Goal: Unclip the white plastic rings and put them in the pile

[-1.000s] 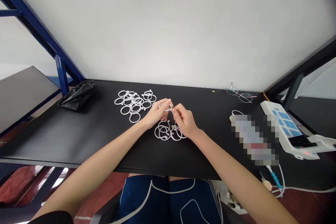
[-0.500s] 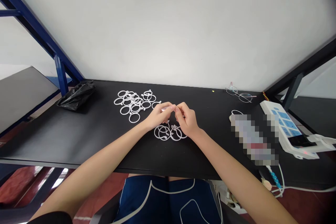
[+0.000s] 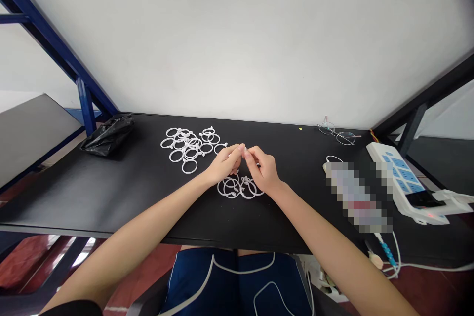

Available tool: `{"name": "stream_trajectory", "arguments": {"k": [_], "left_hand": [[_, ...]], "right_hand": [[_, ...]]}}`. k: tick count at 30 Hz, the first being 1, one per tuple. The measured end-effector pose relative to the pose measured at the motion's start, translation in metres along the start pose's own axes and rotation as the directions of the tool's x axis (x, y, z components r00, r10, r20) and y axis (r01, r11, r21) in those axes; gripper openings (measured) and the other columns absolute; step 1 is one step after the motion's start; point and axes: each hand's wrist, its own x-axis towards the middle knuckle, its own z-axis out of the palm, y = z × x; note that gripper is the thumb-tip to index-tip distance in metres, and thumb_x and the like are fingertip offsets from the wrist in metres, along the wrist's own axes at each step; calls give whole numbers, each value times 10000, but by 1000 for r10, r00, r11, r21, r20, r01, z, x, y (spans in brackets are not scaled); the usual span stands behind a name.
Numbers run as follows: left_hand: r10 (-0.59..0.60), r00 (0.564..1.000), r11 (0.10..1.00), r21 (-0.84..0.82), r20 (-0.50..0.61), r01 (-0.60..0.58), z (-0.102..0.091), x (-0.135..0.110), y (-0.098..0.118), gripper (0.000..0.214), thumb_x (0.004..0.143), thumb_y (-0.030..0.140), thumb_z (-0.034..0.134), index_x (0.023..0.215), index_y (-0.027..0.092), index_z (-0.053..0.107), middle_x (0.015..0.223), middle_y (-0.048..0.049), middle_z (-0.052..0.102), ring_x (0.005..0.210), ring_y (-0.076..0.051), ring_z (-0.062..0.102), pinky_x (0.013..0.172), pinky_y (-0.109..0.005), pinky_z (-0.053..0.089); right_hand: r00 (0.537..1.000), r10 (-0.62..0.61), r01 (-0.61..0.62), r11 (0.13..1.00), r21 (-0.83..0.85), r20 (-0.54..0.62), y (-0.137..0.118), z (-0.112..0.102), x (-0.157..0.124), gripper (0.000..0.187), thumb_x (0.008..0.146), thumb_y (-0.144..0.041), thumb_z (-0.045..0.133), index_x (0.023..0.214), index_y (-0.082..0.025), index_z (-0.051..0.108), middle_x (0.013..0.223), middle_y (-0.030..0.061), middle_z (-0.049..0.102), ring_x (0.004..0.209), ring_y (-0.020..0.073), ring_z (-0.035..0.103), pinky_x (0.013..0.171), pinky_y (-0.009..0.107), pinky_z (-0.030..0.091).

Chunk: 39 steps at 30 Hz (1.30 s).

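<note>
My left hand (image 3: 224, 164) and my right hand (image 3: 262, 168) meet above the middle of the black table (image 3: 122, 192). Their fingertips pinch together on one white plastic ring (image 3: 243, 152), which is mostly hidden by the fingers. Just below the hands lies a small cluster of white rings (image 3: 239, 186). A larger pile of white rings (image 3: 188, 144) is spread on the table to the left of my left hand.
A crumpled black plastic bag (image 3: 107, 134) lies at the far left. Eyeglasses (image 3: 338, 133) rest near the back wall on the right. A white power strip (image 3: 405, 182) with cables and a blurred object (image 3: 357, 197) sit on the right.
Both hands have drawn closer together around the ring. A second ago its arc showed between the fingers; now the fingertips nearly cover it.
</note>
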Motion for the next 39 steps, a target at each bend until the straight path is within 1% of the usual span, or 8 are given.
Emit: {"name": "stream_trajectory", "arguments": {"k": [4,7,12,15,18,22,28,39], "left_hand": [[-53,997,996,-81,-55,49,0,2,-2,540,885,669,435,664,178,478,442,71,341,388,-68,353,416,-191,382],[-119,979,974,-208,-165,83,-2,5,-3,564,870,703,423,674,180,497,434,66,333,388,-73,342,403,-187,348],[-277,900,859,-506,-337,75,-10,7,1,613,856,776,309,716,198,456,440,88,252,366,-68,247,380,-182,279],[-354,859,779,-626,-370,51,-13,7,3,629,847,798,263,713,202,410,435,97,230,373,-68,224,394,-188,276],[-393,834,748,-662,-387,45,-15,7,3,638,813,830,275,728,207,386,430,104,240,381,-70,225,412,-199,296],[-416,815,733,-679,-403,37,-15,8,2,613,811,818,331,738,211,369,427,111,254,384,-71,226,416,-200,297],[-431,821,680,-733,-374,23,-19,8,2,534,882,718,364,751,202,402,443,108,263,386,-70,240,429,-195,300],[-457,817,621,-784,-352,10,-18,7,7,401,982,456,280,746,178,446,460,89,272,378,-69,263,432,-204,287]], "right_hand": [[994,-30,28,999,28,105,-6,1,1,201,957,-332,521,797,-213,546,637,-26,577,525,110,502,551,247,423],[975,-44,41,999,17,220,-10,0,3,186,883,-389,644,826,-218,600,786,21,647,721,165,589,645,277,485],[923,-78,90,996,-15,376,-13,0,5,376,765,-442,772,1044,-222,650,964,59,677,916,229,590,809,367,513],[897,-99,108,994,3,431,-12,1,4,437,745,-426,794,1106,-214,670,1055,78,679,982,242,593,873,398,514],[874,-108,119,993,7,473,-12,2,3,415,745,-404,798,1103,-219,703,1130,87,671,1035,247,599,908,408,514],[856,-107,137,990,-21,506,-11,3,3,354,745,-383,801,1052,-219,738,1132,89,678,1027,255,611,903,416,519],[847,-110,143,989,-24,519,-8,4,3,205,786,-351,769,944,-219,761,1045,69,705,955,238,613,841,393,525],[880,-103,134,990,-34,464,0,5,2,113,850,-260,704,930,-193,746,972,61,716,906,213,607,824,365,512]]}}
